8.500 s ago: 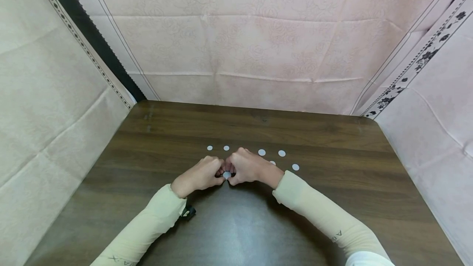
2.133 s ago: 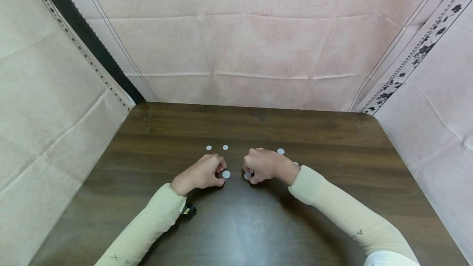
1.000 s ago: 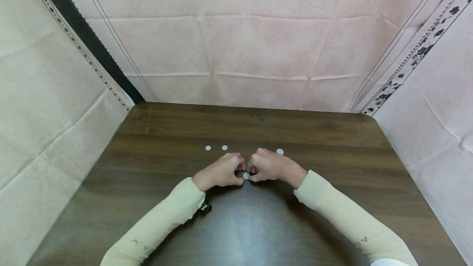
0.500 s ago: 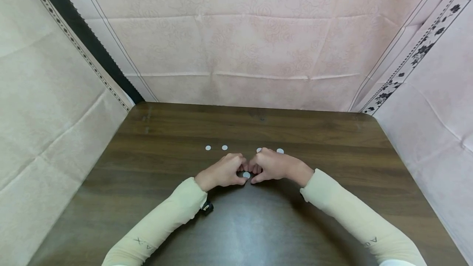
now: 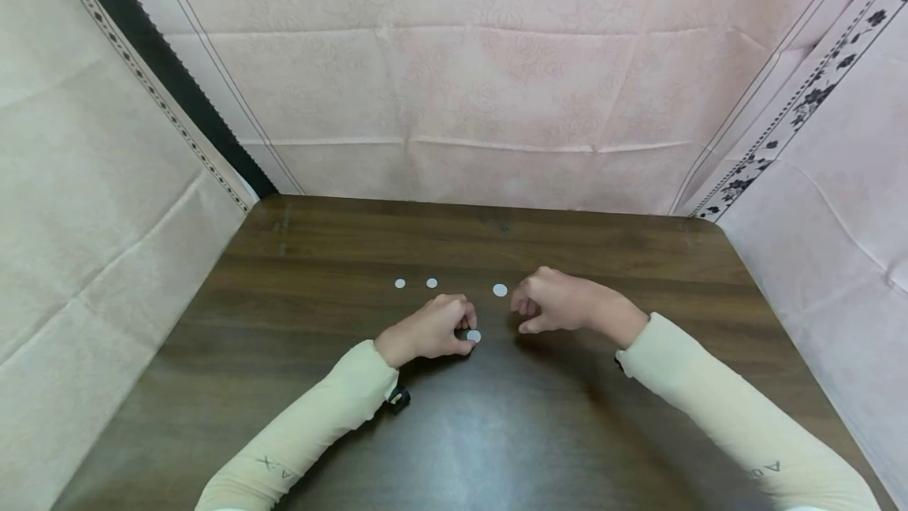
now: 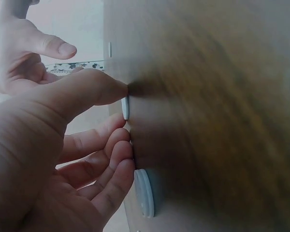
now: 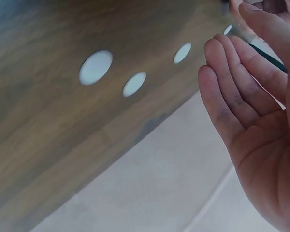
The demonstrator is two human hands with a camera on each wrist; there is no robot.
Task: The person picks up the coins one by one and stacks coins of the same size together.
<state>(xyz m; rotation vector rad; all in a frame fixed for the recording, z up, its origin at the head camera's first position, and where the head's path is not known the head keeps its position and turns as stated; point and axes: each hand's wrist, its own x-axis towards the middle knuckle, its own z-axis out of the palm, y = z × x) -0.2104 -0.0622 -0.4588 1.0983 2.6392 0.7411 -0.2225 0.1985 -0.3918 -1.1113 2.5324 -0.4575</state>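
Observation:
In the head view my left hand (image 5: pixel 429 328) rests on the table with its thumb and index finger pinching a small flat white disc (image 5: pixel 474 336) at its edges. Seen from the left wrist, the disc (image 6: pixel 125 108) stands edge-on between thumb tip and index fingertip. More white discs (image 6: pixel 145 193), overlapping or stacked, lie beyond the curled fingers. My right hand (image 5: pixel 567 302) hovers to the right, fingers loosely bent, holding nothing. A white disc (image 5: pixel 500 290) lies just left of its fingertips. What the table bears beneath the right hand is hidden in the head view.
Two white discs, a left one (image 5: pixel 400 284) and a right one (image 5: pixel 431 283), lie farther back on the brown wooden table (image 5: pixel 340 243). The right wrist view shows several discs, the largest (image 7: pixel 95 67) at left. Pale patterned cloth (image 5: pixel 454 85) hangs around the table.
Over the last half second my right hand has let go beside the disc and moved right and up. My left hand stays at the disc; it was farther left two seconds ago.

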